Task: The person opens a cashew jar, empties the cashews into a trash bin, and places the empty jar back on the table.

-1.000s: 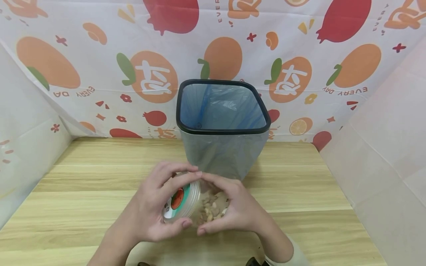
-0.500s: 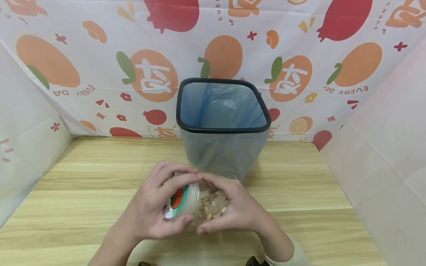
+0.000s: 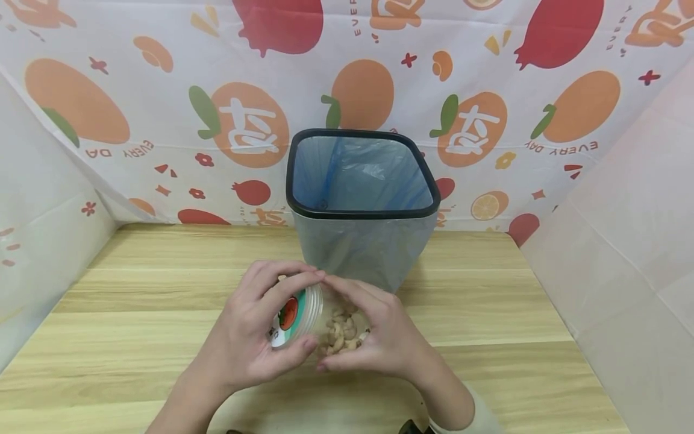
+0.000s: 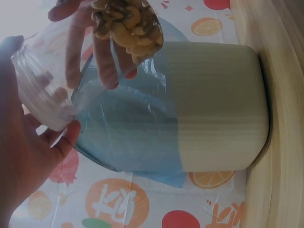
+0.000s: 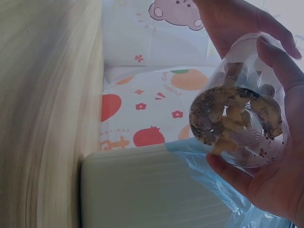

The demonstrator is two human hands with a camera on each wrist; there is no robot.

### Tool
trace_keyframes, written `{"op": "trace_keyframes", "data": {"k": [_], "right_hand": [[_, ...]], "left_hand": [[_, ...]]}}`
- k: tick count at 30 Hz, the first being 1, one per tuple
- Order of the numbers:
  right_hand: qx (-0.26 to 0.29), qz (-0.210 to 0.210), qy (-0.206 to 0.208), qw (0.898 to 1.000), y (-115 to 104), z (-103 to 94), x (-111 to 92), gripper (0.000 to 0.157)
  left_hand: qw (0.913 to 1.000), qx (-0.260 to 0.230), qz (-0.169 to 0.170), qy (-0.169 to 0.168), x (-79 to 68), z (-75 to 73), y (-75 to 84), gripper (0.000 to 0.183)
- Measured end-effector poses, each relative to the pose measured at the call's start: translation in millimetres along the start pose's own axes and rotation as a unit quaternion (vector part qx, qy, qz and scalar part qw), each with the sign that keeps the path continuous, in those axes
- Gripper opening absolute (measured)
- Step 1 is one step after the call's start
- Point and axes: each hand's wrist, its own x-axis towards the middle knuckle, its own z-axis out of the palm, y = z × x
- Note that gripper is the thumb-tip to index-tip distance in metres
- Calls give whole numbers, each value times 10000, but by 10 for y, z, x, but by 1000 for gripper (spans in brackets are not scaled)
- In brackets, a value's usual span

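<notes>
Between my hands, a clear plastic jar lies tilted in front of the bin. My left hand grips its lid end, where a green, white and orange label shows beside a ridged rim. Curled round the base end, my right hand holds the jar from the other side. Cashew nuts are gathered toward the base inside. Dark specks cling to the jar's bottom in the right wrist view. Whether the lid is loose cannot be seen.
Just beyond my hands stands a tall bin with a black rim and a bluish plastic liner. Under everything is a wood-grain table. A fruit-printed sheet hangs behind, with pale sheets at both sides.
Both hands have risen slightly with the jar, staying at its two ends. The nuts have shifted a little inside. The bin has not moved.
</notes>
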Motion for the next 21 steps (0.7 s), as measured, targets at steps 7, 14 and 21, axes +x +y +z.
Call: {"op": "trace_keyframes", "data": {"k": [7,14,21], "right_hand": [[1092,404,-576,9915,17,-40,-22,101],[1359,193,-691,9881,27,-42,-20,100],[1171,-18,-534,9917,16,-16,-4,103]], "left_hand": [[9970,-420,610,-234,50,-23,17,58],[9940,-502,970,-105,75,-26,22,55],[9959,-381,818,-35,75,-24,20,52]]}}
